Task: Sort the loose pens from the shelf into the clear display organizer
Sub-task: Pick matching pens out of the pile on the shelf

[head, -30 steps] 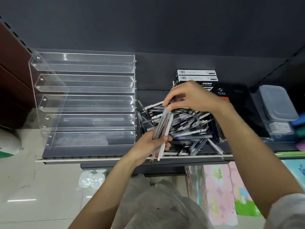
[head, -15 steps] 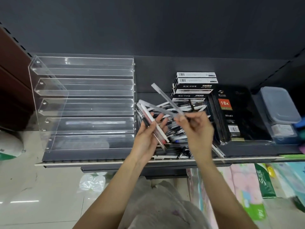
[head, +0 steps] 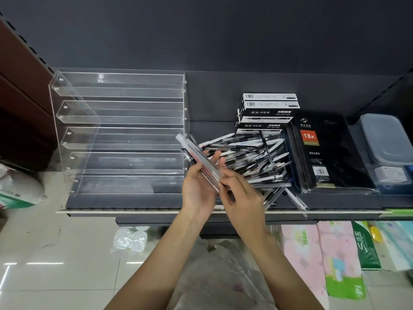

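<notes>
A clear tiered display organizer (head: 120,135) stands on the left of the dark shelf, its several trays bare of pens. A heap of loose pens (head: 252,159) lies to its right. My left hand (head: 197,186) holds a small bundle of clear pens (head: 199,157) across its palm, slanting up toward the organizer's right wall. My right hand (head: 240,193) pinches the lower end of that bundle, fingers curled against it. Both hands hover over the left edge of the heap.
Black-and-white pen boxes (head: 266,113) are stacked behind the heap. A black diary (head: 319,153) and a lidded plastic box (head: 386,148) lie to the right. The shelf's front edge (head: 134,211) runs below; tissue packs (head: 324,253) sit underneath, tiled floor at left.
My right hand brought the pen it had lifted down onto the bundle in my left hand. Both hands now meet at the bundle.
</notes>
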`<state>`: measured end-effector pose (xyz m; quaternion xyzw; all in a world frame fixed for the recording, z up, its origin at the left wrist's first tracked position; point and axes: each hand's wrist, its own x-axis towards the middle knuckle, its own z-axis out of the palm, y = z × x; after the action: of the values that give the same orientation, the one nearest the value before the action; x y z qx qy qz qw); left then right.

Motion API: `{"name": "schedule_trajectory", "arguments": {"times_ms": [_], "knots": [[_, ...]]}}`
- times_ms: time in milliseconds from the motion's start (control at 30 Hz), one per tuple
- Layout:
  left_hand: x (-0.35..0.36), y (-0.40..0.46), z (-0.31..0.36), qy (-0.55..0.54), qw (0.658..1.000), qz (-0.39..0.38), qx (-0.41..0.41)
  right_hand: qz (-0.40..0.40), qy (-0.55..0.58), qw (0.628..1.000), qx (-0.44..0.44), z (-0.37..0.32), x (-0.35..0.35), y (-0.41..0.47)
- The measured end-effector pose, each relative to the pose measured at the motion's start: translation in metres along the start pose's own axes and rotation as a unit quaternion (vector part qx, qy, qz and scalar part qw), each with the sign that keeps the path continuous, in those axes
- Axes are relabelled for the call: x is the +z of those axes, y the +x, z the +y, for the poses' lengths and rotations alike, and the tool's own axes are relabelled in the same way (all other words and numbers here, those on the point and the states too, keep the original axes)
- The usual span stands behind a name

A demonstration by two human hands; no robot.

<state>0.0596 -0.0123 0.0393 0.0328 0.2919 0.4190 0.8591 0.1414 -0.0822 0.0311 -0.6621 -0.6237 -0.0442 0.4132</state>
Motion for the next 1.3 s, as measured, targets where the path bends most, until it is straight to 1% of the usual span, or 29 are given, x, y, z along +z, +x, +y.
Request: {"name": "schedule_trajectory", "arguments": {"times_ms": [67,167,267,333,500,567,600,667,700,733,933,1033,1100,1133,1200,1233,1300], "knots": [[-0.002,-0.004,0.0,-0.017,1.0,0.001,0.022,-0.013,-0.002,1.0,-0.009,-0.004,0.0,-0.002],[-0.007,-0.007,-0.003,-0.016,0.998,0.022,0.064,-0.051,0.018,0.998,-0.011,-0.009,0.0,-0.006],[-0.013,-0.011,0.0,-0.012,0.994,0.044,0.096,-0.089,0.079,0.993,0.005,-0.012,-0.001,-0.01],[-0.015,-0.017,0.003,0.002,0.992,0.046,0.115,-0.097,0.128,0.987,0.023,-0.014,-0.001,-0.013],[-0.02,-0.033,0.016,0.021,0.986,0.05,0.155,-0.127,0.17,0.976,0.046,-0.031,0.008,-0.017],[-0.022,-0.039,0.024,0.019,0.986,0.038,0.162,-0.141,0.211,0.962,0.103,-0.043,0.013,-0.017],[-0.024,-0.041,0.028,0.022,0.986,0.031,0.164,-0.149,0.239,0.947,0.155,-0.05,0.015,-0.015],[-0.028,-0.044,0.037,0.028,0.986,0.019,0.165,-0.163,0.316,0.896,0.264,-0.064,0.021,-0.008],[-0.03,-0.045,0.043,0.028,0.986,0.015,0.165,-0.161,0.338,0.879,0.294,-0.069,0.025,-0.004],[-0.032,-0.046,0.049,0.026,0.986,0.014,0.165,-0.156,0.339,0.878,0.299,-0.075,0.03,0.0],[-0.058,-0.049,0.106,0.045,0.988,0.016,0.149,-0.129,0.291,0.915,0.247,-0.107,0.07,0.019],[-0.073,-0.05,0.142,0.048,0.989,0.013,0.138,-0.138,0.283,0.914,0.254,-0.128,0.094,0.029],[-0.082,-0.05,0.165,0.094,0.986,0.027,0.137,-0.146,0.286,0.907,0.271,-0.141,0.11,0.035],[-0.087,-0.051,0.177,0.145,0.979,0.044,0.138,-0.148,0.284,0.906,0.277,-0.147,0.117,0.038],[-0.094,-0.05,0.198,0.27,0.948,0.091,0.139,-0.143,0.279,0.905,0.287,-0.158,0.13,0.046],[-0.095,-0.05,0.206,0.313,0.932,0.113,0.142,-0.141,0.279,0.904,0.292,-0.161,0.134,0.049],[-0.097,-0.049,0.222,0.347,0.918,0.127,0.145,-0.139,0.282,0.901,0.299,-0.167,0.141,0.056]]}}
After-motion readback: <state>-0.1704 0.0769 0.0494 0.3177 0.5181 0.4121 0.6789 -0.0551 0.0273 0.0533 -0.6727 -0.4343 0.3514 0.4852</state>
